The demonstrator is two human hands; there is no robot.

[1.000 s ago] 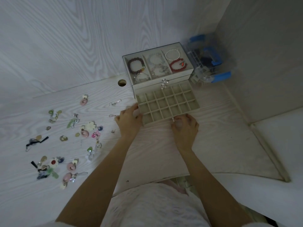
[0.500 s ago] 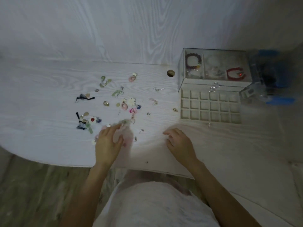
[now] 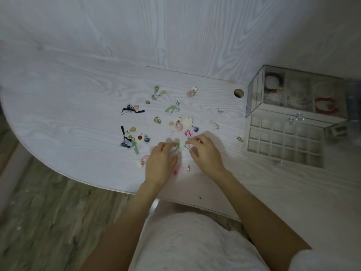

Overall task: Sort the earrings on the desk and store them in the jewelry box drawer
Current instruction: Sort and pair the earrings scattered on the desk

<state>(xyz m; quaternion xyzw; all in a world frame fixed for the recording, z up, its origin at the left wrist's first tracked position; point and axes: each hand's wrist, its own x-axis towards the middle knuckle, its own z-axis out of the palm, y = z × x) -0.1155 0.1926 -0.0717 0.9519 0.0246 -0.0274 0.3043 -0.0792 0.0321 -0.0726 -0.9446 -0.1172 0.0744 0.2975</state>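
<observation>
Several earrings lie scattered on the white desk [image 3: 78,118], among them a pink ring earring [image 3: 190,93], a white flower earring [image 3: 188,121] and a black tassel earring [image 3: 130,110]. My left hand [image 3: 160,163] reaches into the pile with curled fingers, its fingertips at a small green earring [image 3: 177,146]; a pinch cannot be made out. My right hand [image 3: 207,153] is close beside it, forefinger and thumb around a thin silver hook earring [image 3: 187,147]. The jewelry box [image 3: 256,94] stands at the right, its gridded drawer [image 3: 246,141] pulled out, with nothing visible in its compartments.
Bracelets fill the box's glass-topped upper tray. A round cable hole [image 3: 238,93] sits left of the box. A small gold earring [image 3: 240,139] lies near the drawer's left side. The desk's curved front edge [image 3: 58,171] drops to a wooden floor [image 3: 48,222].
Both hands left the drawer front and moved left to the earring pile. In the last half second my right hand slid over to join the left.
</observation>
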